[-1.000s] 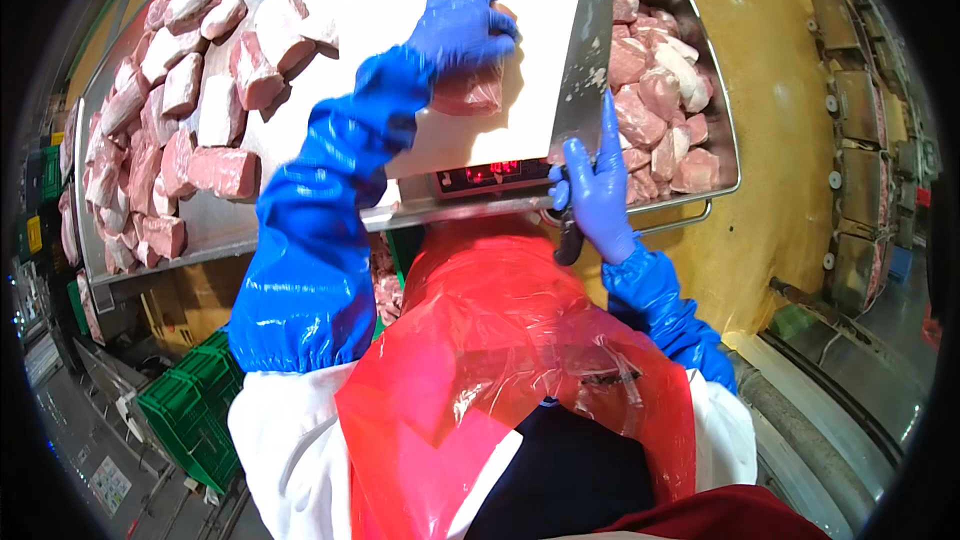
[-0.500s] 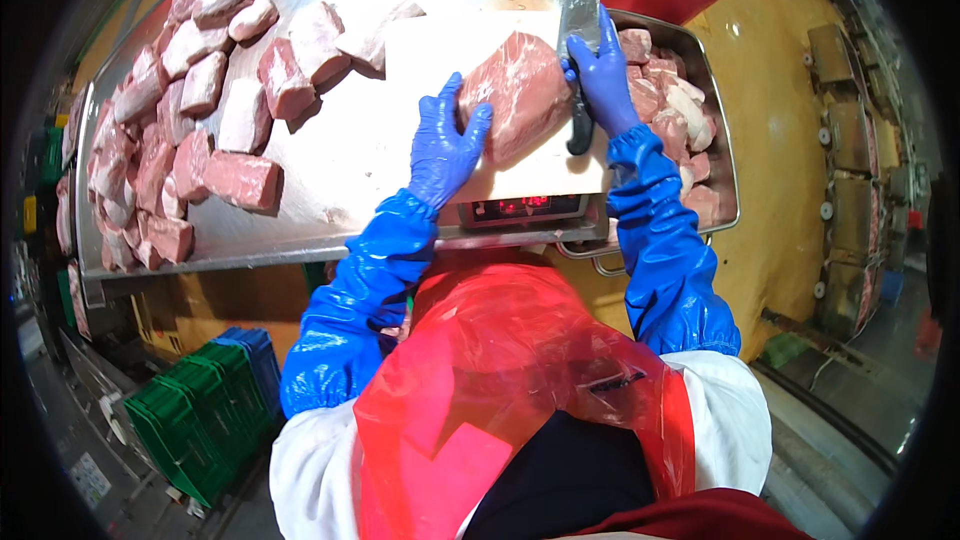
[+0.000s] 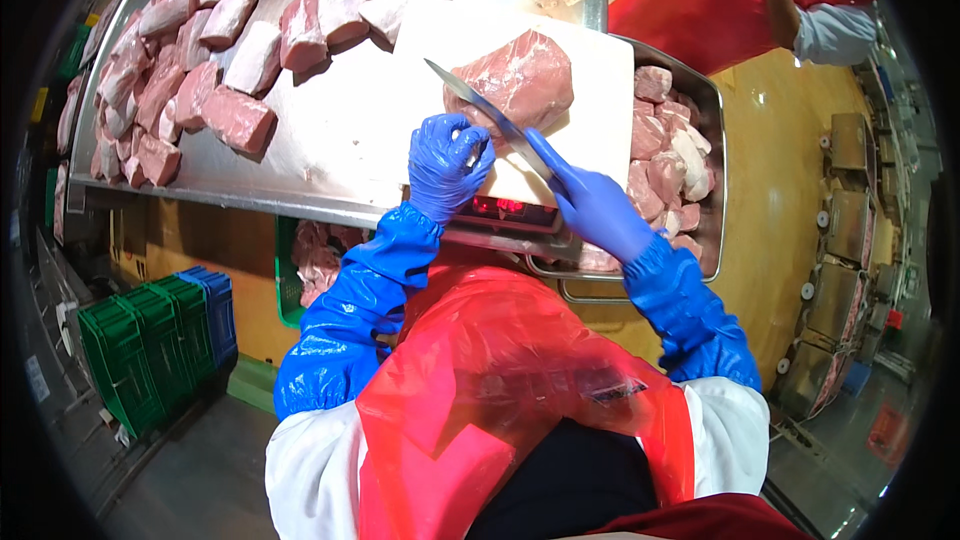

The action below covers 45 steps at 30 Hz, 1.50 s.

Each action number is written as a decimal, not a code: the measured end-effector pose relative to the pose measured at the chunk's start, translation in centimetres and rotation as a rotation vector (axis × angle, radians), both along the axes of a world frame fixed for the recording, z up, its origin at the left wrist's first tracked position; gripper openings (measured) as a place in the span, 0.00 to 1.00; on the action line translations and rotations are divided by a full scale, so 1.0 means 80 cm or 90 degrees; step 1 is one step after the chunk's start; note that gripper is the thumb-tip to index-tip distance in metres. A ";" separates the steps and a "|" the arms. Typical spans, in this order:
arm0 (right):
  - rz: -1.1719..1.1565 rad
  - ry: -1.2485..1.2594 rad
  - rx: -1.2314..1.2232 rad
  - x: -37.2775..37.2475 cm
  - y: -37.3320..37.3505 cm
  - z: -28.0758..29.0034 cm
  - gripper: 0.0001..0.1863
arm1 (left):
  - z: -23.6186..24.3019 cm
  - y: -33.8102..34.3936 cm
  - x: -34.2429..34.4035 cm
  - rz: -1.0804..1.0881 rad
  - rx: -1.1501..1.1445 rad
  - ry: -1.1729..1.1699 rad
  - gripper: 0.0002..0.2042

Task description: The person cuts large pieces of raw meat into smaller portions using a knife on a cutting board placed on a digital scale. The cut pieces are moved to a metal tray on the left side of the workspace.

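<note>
A large boneless piece of pink meat (image 3: pixel 530 75) lies on a white cutting board (image 3: pixel 603 90). My right hand (image 3: pixel 600 212) is closed around a long knife (image 3: pixel 492 112), whose blade slants up and left across the meat's near left edge. From above I cannot tell whether the blade touches the meat. Just left of the blade, my left hand (image 3: pixel 445 168) is curled with its thumb and fingertips pinched at the board's near edge. Something small and pale shows between those fingers, too little to name. Both hands wear blue gloves.
Many meat pieces (image 3: pixel 238 120) cover the left of the steel table (image 3: pixel 330 130). A metal tray (image 3: pixel 712 190) of cut meat stands right of the board. Below the board is a red-lit display (image 3: pixel 500 206). Green crates (image 3: pixel 135 350) stand lower left; another person's red apron (image 3: pixel 700 10) is at upper right.
My right hand has come down, swinging the knife from upright beside the meat to slanting across its near side. My left hand has left the meat and curled its fingers.
</note>
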State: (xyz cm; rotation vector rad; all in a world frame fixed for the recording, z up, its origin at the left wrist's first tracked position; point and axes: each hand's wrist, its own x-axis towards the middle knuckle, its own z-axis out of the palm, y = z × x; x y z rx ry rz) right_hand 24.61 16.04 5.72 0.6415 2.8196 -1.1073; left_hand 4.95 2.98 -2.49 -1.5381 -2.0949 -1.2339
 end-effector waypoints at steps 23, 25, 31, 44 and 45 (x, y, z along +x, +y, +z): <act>-0.179 -0.122 0.075 -0.040 -0.106 -0.005 0.45 | 0.005 0.000 -0.111 -0.244 -0.108 -0.319 0.08; -0.180 -0.287 0.119 0.002 -0.138 0.031 0.47 | -0.003 0.018 -0.135 -0.227 -0.088 -0.503 0.07; -0.225 -0.200 0.049 0.045 -0.169 0.100 0.43 | 0.058 0.014 -0.192 -0.325 -0.166 -0.161 0.29; -0.349 -0.020 0.025 -0.138 -0.154 0.030 0.42 | -0.003 0.030 -0.181 -0.366 -0.153 -0.356 0.09; -0.337 -0.086 -0.003 -0.117 -0.171 0.039 0.44 | -0.002 0.039 -0.184 -0.351 -0.149 -0.388 0.08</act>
